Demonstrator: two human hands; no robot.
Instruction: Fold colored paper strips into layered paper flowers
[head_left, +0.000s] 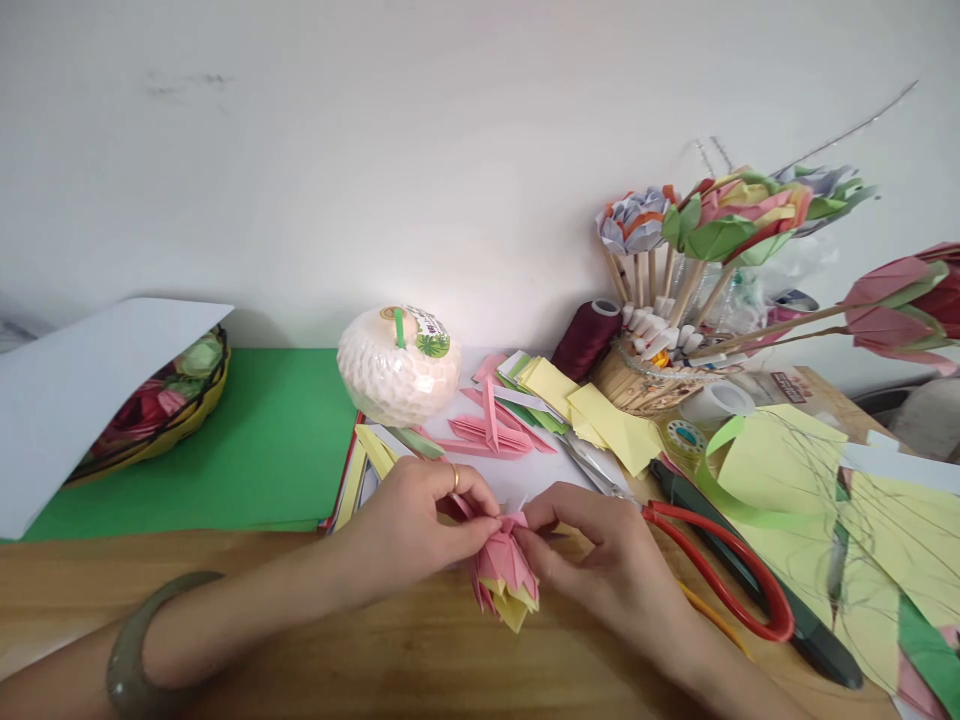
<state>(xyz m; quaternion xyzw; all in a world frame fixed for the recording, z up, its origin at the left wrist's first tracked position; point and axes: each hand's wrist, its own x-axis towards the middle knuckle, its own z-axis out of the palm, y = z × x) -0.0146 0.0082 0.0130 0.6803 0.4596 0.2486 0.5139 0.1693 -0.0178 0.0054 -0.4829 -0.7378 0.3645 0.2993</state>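
Note:
Between my two hands hangs a paper flower (510,570), pink on the outside with yellow petals at its lower end. My left hand (431,515) pinches its pink top between thumb and fingers. On the other side, my right hand (592,545) also pinches the top edge with thumb and forefinger. A thin whitish end sticks up at the top between my fingertips; I cannot make out what it is. Folded pink paper strips (491,435) lie on white paper just beyond my hands. Scissors with red handles (776,610) lie right of my right hand.
A wrapped white coconut (399,368) stands behind my hands. At right, a basket (637,385) holds paper flowers (742,215) on sticks, beside a dark red thread spool (587,338). Yellow paper (780,460) and loose wires lie nearer. Green sheets (270,440) and a flower basket (202,405) are left.

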